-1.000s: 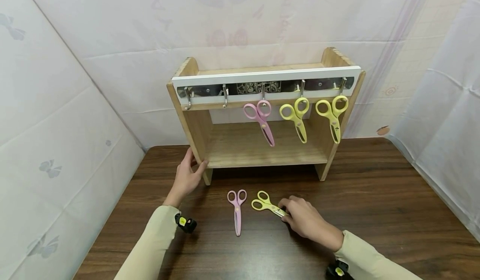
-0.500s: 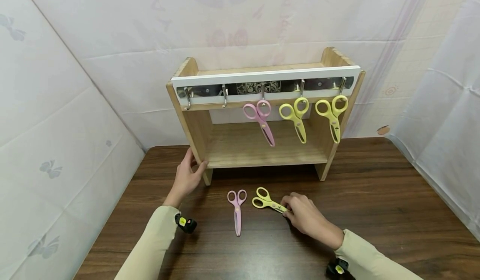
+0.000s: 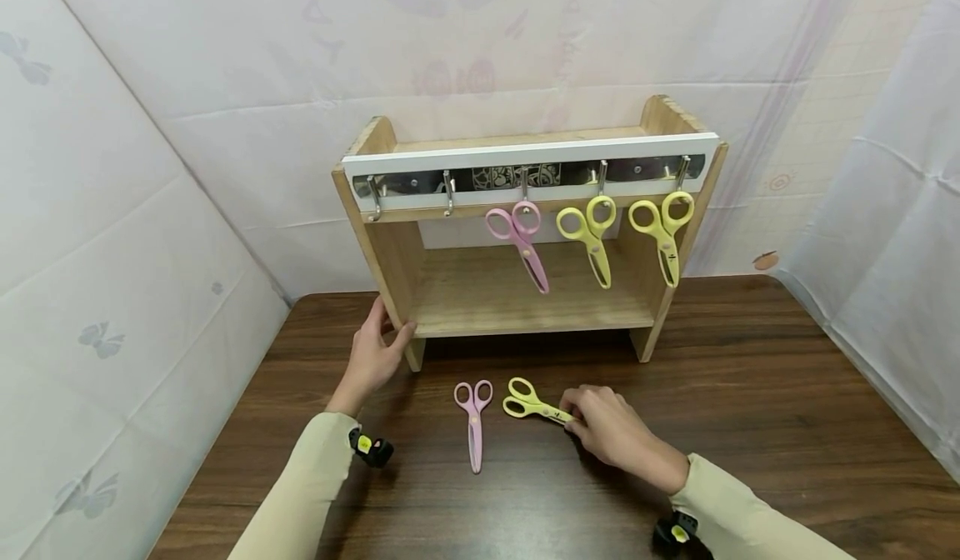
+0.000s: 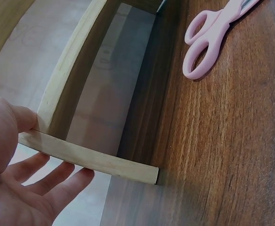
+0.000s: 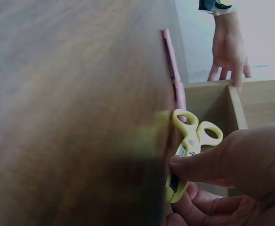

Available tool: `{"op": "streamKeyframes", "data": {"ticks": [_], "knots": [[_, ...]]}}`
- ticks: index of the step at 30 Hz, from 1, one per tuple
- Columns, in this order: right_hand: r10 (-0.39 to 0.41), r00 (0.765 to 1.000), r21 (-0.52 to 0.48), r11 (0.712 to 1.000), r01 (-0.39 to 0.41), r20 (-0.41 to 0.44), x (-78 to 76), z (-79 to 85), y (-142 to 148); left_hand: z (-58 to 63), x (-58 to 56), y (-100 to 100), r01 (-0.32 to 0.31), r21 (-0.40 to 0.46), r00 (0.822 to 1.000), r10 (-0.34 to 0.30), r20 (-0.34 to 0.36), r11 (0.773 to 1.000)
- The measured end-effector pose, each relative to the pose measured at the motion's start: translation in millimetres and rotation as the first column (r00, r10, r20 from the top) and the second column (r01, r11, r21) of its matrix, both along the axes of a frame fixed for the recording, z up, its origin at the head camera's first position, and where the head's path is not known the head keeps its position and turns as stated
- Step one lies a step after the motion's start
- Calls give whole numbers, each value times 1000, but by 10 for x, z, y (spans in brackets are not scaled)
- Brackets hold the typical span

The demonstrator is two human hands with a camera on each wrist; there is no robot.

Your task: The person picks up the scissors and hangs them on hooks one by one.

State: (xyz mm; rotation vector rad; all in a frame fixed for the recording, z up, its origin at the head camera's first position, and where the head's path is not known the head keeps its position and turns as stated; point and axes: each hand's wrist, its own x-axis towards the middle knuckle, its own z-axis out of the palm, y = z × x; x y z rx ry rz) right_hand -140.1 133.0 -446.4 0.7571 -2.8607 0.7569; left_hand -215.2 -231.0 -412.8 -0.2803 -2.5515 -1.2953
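Note:
My right hand (image 3: 611,429) pinches a pair of yellow scissors (image 3: 531,402) by the blade end, handles pointing left toward the shelf. In the right wrist view, the thumb lies across the blades of the yellow scissors (image 5: 192,141), close over the table. Pink scissors (image 3: 474,425) lie to their left, handles toward the shelf. With the thumb in front and fingers on the outer side, my left hand (image 3: 373,353) grips the left side panel (image 4: 90,158) of a wooden shelf (image 3: 525,293), low down.
A rail (image 3: 517,177) with several metal hooks runs along the shelf's top front. Hanging there are pink scissors (image 3: 527,250) in the middle and two yellow pairs to the right; the two left hooks are bare. Dark wooden table (image 3: 787,393); patterned cloth (image 3: 225,43) behind.
The yellow scissors have turned slightly and shifted a little toward the shelf in my right hand, which has moved only a little. My left hand stays on the shelf panel.

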Motion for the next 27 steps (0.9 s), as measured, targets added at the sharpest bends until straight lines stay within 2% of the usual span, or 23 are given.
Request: {"op": "streamKeyframes", "data": {"ticks": [5,9,16,22,27], "knots": [[25,998,21,1000,-24,-50,-36,226,-6,-2,3,-12,4,-6,1000,-4,0,1000],[37,992,35,999,-33,-122,-53,450,-24,-13,-1,-15,5,-8,1000,-5,-6,1000],[50,957,9,999,-50,-287,-84,888,-97,-22,-6,-12,12,-5,1000,-12,-29,1000],[78,921,-69,991,-112,-382,-138,1225,-192,-10,10,-10,17,4,1000,-17,-5,1000],[72,914,-224,959,-174,-400,-160,1427,-294,5,17,-1,11,12,1000,-11,14,1000]]}}
